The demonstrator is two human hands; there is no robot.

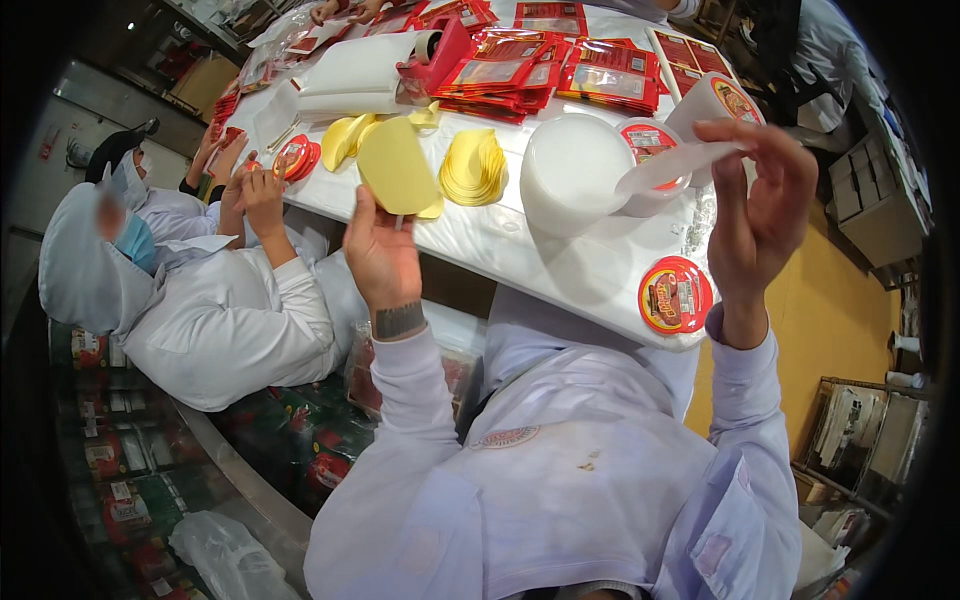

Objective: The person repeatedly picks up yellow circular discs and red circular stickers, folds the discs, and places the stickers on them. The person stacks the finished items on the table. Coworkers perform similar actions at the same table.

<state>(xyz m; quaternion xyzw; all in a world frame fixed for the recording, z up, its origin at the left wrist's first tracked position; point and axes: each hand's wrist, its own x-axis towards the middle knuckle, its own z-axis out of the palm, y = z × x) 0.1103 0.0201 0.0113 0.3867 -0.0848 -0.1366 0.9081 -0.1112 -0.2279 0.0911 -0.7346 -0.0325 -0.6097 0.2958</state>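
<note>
My left hand (385, 250) holds a pale yellow sheet with rounded corners (398, 168) from below, thumb on its near edge. My right hand (762, 200) is raised at the table's right side. Its fingers pinch a thin translucent white disc (668, 168), seen nearly edge-on. Beneath the disc stands a tall stack of round translucent white plastic pieces (572, 172). A fanned stack of yellow sheets (473, 167) lies between my hands, with more yellow sheets (346, 140) behind my left hand. Near the front right corner lies a round piece with a red printed label (676, 294).
Two more translucent stacks, one red-labelled on top (648, 140), stand by my right hand. Red printed pouches (610, 75), a white roll (360, 75) and a pink-red dispenser (440, 50) fill the far side. A co-worker in white (230, 320) works at my left.
</note>
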